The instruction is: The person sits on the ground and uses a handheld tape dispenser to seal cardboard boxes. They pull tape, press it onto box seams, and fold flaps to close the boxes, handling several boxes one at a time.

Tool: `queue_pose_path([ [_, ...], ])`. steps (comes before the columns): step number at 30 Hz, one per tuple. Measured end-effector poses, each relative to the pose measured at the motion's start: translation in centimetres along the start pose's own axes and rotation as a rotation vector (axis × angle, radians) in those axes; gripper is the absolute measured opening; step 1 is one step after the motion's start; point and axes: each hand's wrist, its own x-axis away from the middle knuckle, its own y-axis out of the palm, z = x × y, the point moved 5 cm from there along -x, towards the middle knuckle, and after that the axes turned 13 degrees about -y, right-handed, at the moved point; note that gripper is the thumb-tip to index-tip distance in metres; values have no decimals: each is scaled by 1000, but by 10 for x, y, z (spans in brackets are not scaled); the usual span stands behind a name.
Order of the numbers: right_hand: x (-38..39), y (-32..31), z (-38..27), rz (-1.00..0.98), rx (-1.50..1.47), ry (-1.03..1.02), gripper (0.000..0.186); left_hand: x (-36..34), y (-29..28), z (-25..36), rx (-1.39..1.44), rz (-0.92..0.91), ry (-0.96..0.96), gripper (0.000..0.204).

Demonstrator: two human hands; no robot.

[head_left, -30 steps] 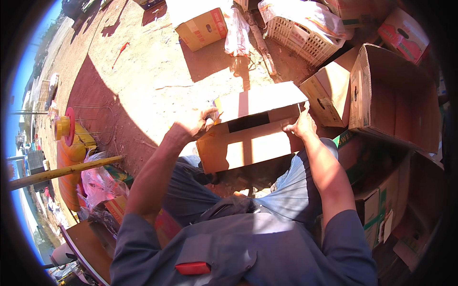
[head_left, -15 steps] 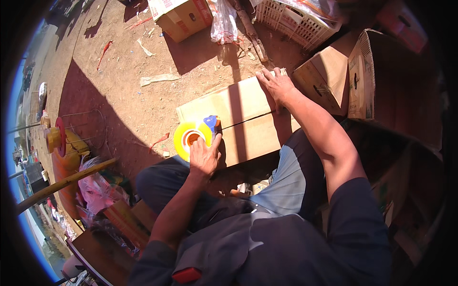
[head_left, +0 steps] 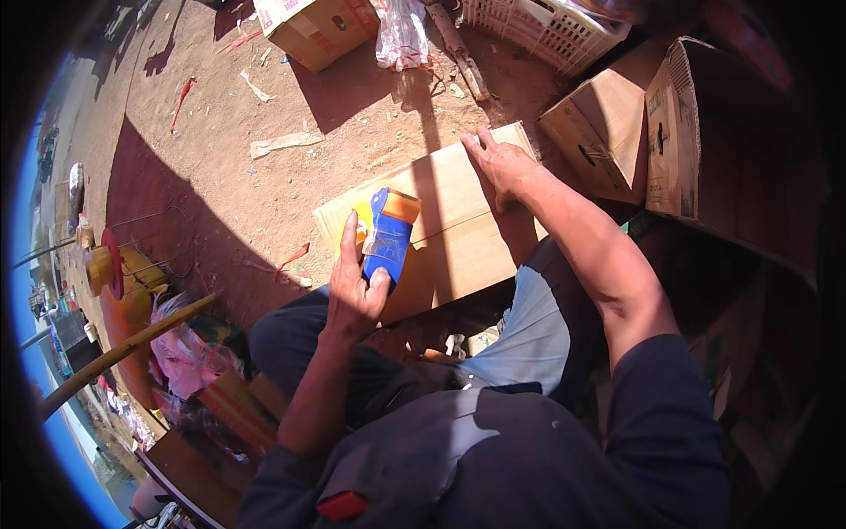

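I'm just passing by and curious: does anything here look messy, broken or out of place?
Yes. Paper scraps and red shreds litter the dirt around the cardboard box under both hands. A clear plastic bag lies crumpled by another box.

Left hand (head_left: 357, 286) raised at mid-frame, fingers curled in a grip, thumb up along the left side, forearm bent steeply up from the elbow. Right hand (head_left: 498, 163) farther out, palm down, fingers spread flat, arm nearly straight.
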Motion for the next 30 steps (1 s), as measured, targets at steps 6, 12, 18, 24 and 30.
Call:
queue_pose_path([
  [6,7,3,1,9,-59,-18,152,-31,31,37,177,-334,-185,59],
  [12,9,4,11,139,-189,-78,134,-52,59,15,72,-438,-273,52],
  [18,60,7,1,165,-1346,-125,43,-54,58,2,87,-469,-207,48],
  [24,81,12,-23,310,-1534,-213,22,-55,57,7,85,-499,-337,54],
  [30,81,17,-16,385,-1485,-55,21,-58,57,15,-19,-450,-270,53],
])
